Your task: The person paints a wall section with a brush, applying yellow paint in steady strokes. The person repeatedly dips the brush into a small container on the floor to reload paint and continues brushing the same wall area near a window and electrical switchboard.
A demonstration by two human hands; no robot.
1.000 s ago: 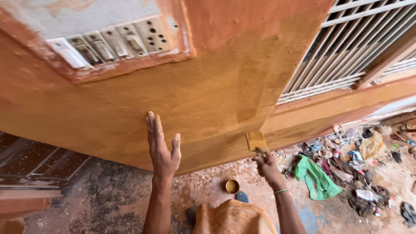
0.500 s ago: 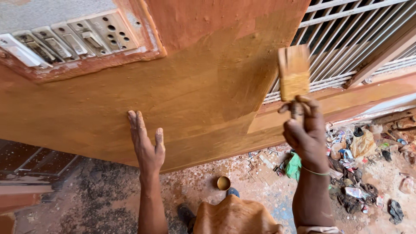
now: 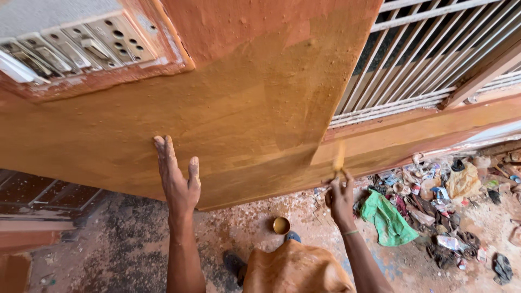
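Observation:
My left hand [image 3: 178, 176] lies flat against the ochre-painted wall [image 3: 239, 108], fingers spread, holding nothing. My right hand [image 3: 340, 196] grips the handle of a paintbrush [image 3: 339, 158] whose bristles touch the lower part of the wall near the corner edge. The brush looks blurred. The wall is yellow-brown, with an unpainted reddish patch near the top.
A switch panel [image 3: 70, 46] sits in the wall at upper left. A barred window grille [image 3: 434, 49] is to the right. On the floor are a small round tin [image 3: 281, 225], a green cloth [image 3: 388, 220] and a heap of scattered litter [image 3: 450, 211].
My right hand has brought the brush down from high on the wall to its lower edge. My left hand stays pressed on the wall.

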